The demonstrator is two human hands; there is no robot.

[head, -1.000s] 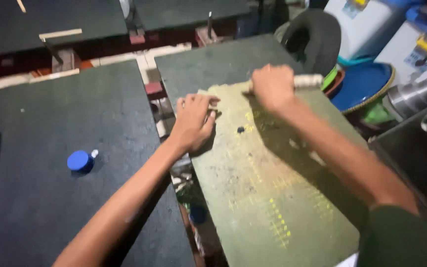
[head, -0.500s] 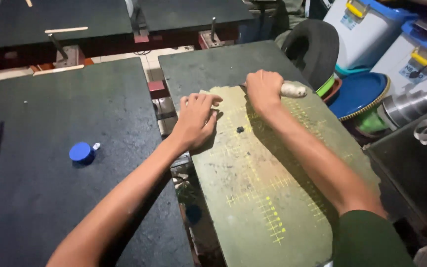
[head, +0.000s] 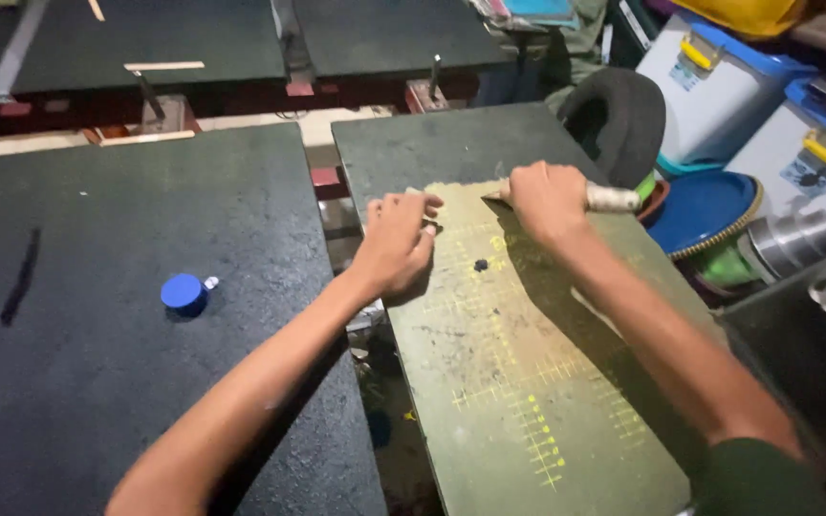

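Dark, speckled and broad, the left-hand surface [head: 97,315] carries only a black streak and a small blue cap [head: 183,292], which sits well apart from your hands, as it did half a second ago. Beside it across a narrow gap, the olive-green board [head: 528,382] with its yellow grid marks runs from your body toward the far edge, unmoved. Your left hand [head: 396,241] lies flat on the board's near-left corner with fingers spread and pressing down, in the same spot as before. Your right hand [head: 547,199] is closed in a fist around a pale cylindrical handle [head: 614,198] at the board's far edge; the handle pokes out to the right, much as it did earlier. Between your hands a small dark spot [head: 480,265] remains on the board.
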